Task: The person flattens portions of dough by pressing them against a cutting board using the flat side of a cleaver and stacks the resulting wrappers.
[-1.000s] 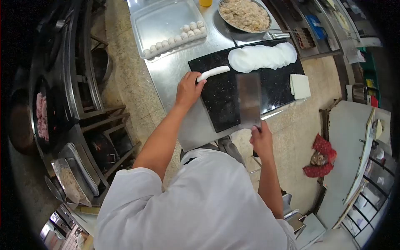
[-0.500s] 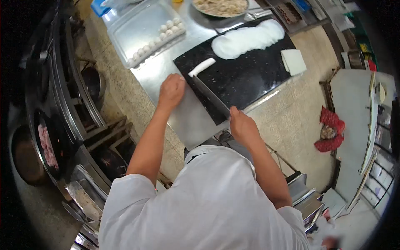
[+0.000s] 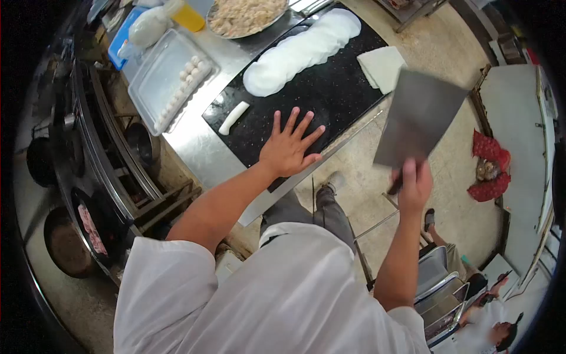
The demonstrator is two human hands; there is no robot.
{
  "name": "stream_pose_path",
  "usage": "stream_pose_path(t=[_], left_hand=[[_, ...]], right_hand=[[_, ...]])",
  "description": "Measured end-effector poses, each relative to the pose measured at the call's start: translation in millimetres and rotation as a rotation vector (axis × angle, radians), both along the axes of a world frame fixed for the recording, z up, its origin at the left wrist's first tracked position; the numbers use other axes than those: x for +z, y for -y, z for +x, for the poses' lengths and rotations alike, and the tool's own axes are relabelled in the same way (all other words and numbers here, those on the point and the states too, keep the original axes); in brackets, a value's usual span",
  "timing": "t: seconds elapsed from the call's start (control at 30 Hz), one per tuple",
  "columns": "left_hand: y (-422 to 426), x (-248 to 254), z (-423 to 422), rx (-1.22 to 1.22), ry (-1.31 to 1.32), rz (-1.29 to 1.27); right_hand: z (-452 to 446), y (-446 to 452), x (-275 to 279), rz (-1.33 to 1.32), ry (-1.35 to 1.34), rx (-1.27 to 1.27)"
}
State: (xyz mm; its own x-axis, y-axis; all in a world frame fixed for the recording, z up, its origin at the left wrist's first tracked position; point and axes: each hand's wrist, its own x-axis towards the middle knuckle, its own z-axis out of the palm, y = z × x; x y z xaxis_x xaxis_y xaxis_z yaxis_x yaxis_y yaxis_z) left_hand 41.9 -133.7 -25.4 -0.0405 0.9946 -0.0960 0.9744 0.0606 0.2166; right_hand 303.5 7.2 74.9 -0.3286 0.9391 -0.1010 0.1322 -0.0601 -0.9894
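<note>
My left hand lies on the black board with its fingers spread and holds nothing. Just left of it rests a short white dough roll. My right hand grips the handle of a wide cleaver, whose blade is raised beyond the board's right edge. Overlapping thin white rounds form a row along the far side of the board. A folded white cloth sits at the board's right end, partly behind the blade.
A clear plastic tray with several small dough balls and a bowl of filling stand on the metal table. A yellow container is behind. Another person is at the lower right. Red net sacks sit at right.
The cleaver has left the dough roll and risen to the right with my right hand. My left hand has moved onto the board and spread its fingers. The view has shifted.
</note>
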Motion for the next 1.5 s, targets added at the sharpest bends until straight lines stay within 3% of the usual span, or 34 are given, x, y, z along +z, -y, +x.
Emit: stream_pose_path(t=[0.07,0.13,0.17,0.27,0.33,0.4,0.43,0.5,0.53,0.63,0.7,0.77,0.9,1.0,1.03,1.1,1.17,1.23,1.37,1.5], left_hand=[[-16,-1,-5,-0.014,0.012,-0.001],[-26,1,-5,-0.003,-0.037,0.014],[-26,1,-4,-0.017,-0.051,0.016],[-27,0,-10,-0.015,0.0,0.032],[-29,0,-13,0.003,0.11,0.025],[-27,5,-16,0.071,0.304,0.089],[-24,20,-15,0.002,0.203,0.063],[-2,3,-16,-0.305,0.169,0.087],[8,3,-13,-0.312,0.178,0.076],[-2,-5,-20,-0.381,0.194,0.036],[-6,5,-20,-0.329,0.069,-0.008],[-26,2,-26,-0.271,0.053,0.055],[-40,-4,-32,-0.162,0.073,0.137],[-21,-1,-25,-0.497,0.099,-0.007],[-9,-2,-21,-0.483,0.106,-0.022],[-4,-10,-13,-0.678,0.166,-0.054],[-23,-14,-22,-0.655,0.274,-0.048],[-48,-7,-31,-0.626,0.142,-0.018],[-82,-9,-55,-0.538,0.073,0.072],[-62,-15,-48,-0.596,0.162,0.071]], right_hand=[[-32,-53,-55,0.065,0.14,-0.031],[-66,-86,-94,-0.495,-0.009,-0.055],[-71,-93,-105,-0.679,0.039,-0.106],[-71,-76,-93,-0.617,0.057,-0.113],[-52,-40,-84,-0.442,0.282,0.087],[-36,3,-72,-0.456,0.508,0.332],[-29,34,-79,-0.391,0.511,0.451],[-29,85,-87,-0.319,0.516,0.655],[-37,99,-86,-0.319,0.527,0.737],[-51,89,-93,-0.196,0.694,0.761],[-53,69,-91,-0.324,0.69,0.787],[-73,26,-86,-0.271,0.797,0.965],[-78,22,-87,-0.201,0.775,0.845],[-47,77,-81,-0.276,0.624,0.797],[-36,96,-79,-0.305,0.578,0.789],[-48,115,-66,-0.354,0.74,0.732],[-60,101,-67,-0.396,0.905,0.663],[-69,81,-69,-0.29,0.959,0.648],[-95,31,-61,-0.192,0.929,0.727],[-69,74,-76,-0.143,0.853,0.69]])
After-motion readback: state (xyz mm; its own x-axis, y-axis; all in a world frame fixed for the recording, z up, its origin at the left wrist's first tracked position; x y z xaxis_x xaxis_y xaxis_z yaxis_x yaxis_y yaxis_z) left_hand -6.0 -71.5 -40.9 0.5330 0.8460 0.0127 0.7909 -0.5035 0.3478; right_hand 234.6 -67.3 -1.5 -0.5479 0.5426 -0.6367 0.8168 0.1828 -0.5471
